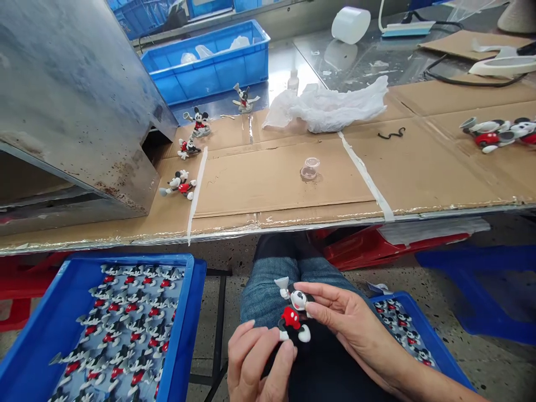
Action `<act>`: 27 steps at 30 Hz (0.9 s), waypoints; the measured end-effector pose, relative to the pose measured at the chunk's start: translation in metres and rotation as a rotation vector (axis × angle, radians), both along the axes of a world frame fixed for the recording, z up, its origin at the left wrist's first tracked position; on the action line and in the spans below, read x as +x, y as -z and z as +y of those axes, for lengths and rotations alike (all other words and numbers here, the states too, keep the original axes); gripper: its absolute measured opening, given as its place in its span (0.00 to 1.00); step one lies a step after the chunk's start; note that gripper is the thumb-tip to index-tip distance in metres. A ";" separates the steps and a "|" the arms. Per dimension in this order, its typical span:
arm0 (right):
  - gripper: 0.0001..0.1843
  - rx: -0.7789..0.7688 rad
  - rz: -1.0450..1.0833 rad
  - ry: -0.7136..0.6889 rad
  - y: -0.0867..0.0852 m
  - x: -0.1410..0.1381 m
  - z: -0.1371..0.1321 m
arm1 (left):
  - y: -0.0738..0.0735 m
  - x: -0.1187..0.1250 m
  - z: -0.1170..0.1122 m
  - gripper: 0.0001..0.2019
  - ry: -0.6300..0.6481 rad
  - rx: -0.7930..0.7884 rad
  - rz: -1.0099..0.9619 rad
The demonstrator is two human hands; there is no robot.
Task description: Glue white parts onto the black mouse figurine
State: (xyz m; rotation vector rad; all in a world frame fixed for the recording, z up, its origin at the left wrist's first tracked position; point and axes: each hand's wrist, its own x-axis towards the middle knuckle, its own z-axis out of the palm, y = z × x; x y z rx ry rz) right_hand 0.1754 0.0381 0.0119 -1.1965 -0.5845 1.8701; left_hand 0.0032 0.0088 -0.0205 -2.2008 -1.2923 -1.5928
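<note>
At far left stands a metal housing [79, 106], and below the tabletop [259, 178] a blue tray [191, 312] holds rows of figurines [134, 306], all laid much the same way, probably so that their thin limbs do not knock together. Four loose figurines [183, 185] are spaced along the tabletop beside the housing, apart from one another, perhaps to leave room around the taped cardboard panel. A blue bin [218, 72] with clear bags in it sits behind them.

Next comes the left hand [257, 363], over the lap: its grip is nearly closed, thumb and fingertips at a foot of the held figurine [292, 318] — the fingers hide part of the contact, so how firmly they press is hard to tell. The held figurine is up off the lap, face showing, a hold that seems meant to keep its front in view. A small clear cup [310, 169] rests on the cardboard beyond. The right hand [352, 315] has its grip closed on the head, thumb against forefinger — likely the steadying hold.

Further right, a second blue tray [439, 340] carries more figurines low beside the leg, apparently within easy reach; others lie on the tabletop at far right.
</note>
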 end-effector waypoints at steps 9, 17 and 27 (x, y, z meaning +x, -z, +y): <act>0.21 -0.042 -0.059 -0.066 -0.002 -0.002 0.001 | 0.001 -0.008 0.001 0.10 0.064 -0.115 0.163; 0.23 -0.078 -0.106 -0.138 0.002 -0.007 0.001 | 0.000 -0.015 -0.004 0.09 0.042 -0.120 0.147; 0.39 0.024 -0.403 -0.272 0.001 -0.006 0.002 | -0.016 -0.018 -0.010 0.09 0.032 -0.286 -0.125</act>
